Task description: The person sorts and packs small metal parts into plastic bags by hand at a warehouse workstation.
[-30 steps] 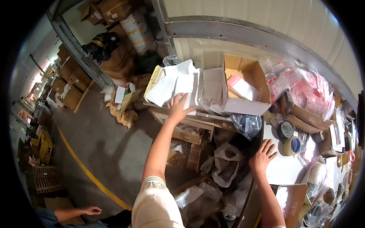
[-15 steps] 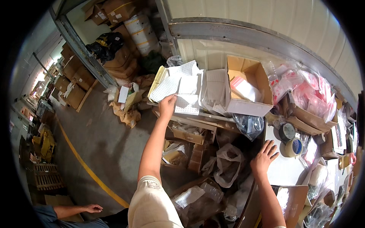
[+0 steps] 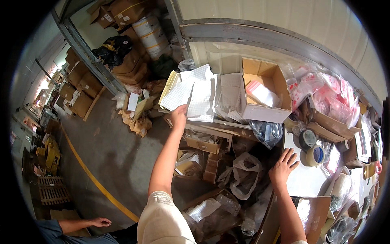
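Observation:
My left hand [image 3: 179, 117] is at the near edge of a pile of white sheets [image 3: 181, 90] marked with small squares. Its fingers are curled together against the paper, their tips partly hidden. A narrower white sheet [image 3: 202, 94] lies on the pile, just right of that hand. Bundled white sheets in clear plastic [image 3: 230, 91] sit beside it. My right hand [image 3: 281, 166] rests palm down on a white tabletop [image 3: 302, 178], fingers spread and holding nothing. Just beyond its fingertips are a roll of clear tape [image 3: 315, 156] and a dark roll of tape [image 3: 307, 139].
An open cardboard box [image 3: 266, 110] with white packets stands right of the sheets. Pink-printed plastic bags [image 3: 325, 95] fill another carton. Below the bench are cartons and a plastic bag [image 3: 245, 179]. Another person's hand [image 3: 100, 222] shows at lower left, above the floor [image 3: 118, 162].
The narrower sheet now reaches farther down over the pile's near edge. My left hand has shifted slightly down beside it. My right hand stays on the tabletop.

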A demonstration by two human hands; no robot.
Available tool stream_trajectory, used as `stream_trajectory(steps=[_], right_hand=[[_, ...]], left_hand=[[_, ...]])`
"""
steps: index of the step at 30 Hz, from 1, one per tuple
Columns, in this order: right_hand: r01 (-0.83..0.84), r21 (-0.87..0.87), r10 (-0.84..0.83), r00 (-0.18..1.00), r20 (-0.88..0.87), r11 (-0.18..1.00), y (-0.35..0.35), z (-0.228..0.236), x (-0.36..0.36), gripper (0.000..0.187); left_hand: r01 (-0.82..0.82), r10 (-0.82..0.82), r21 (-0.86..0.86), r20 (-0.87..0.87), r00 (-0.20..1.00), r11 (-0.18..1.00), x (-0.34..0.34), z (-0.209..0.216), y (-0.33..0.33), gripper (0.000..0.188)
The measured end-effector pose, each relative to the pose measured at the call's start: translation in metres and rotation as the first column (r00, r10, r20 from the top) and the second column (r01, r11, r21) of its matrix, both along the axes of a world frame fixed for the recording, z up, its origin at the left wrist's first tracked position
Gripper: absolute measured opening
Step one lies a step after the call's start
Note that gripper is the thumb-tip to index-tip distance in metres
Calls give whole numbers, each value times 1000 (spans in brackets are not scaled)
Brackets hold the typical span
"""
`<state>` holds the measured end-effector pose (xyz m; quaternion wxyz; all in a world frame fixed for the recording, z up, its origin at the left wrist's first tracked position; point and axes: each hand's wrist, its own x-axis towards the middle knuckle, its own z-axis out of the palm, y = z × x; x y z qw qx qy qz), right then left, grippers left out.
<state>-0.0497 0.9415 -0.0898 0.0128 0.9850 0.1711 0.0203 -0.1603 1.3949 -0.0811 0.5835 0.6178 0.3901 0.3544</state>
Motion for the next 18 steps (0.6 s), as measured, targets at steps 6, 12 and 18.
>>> stream_trajectory(steps=[6,12,18], right_hand=[[-19,11,20,1000,-10,1000,10,1,-6,92],[-6,24,5,999,35,1000,-5,-10,5,91],[-14,10,14,1000,-15,1000,4,-1,-2,89]], left_hand=[[-117,89,-124,-210,974,985,-30,-21,11,46],[-33,-29,-365,-164,986,930,-1,5,-28,87],[23,15,-555,64,998,832,4,-17,-39,63]])
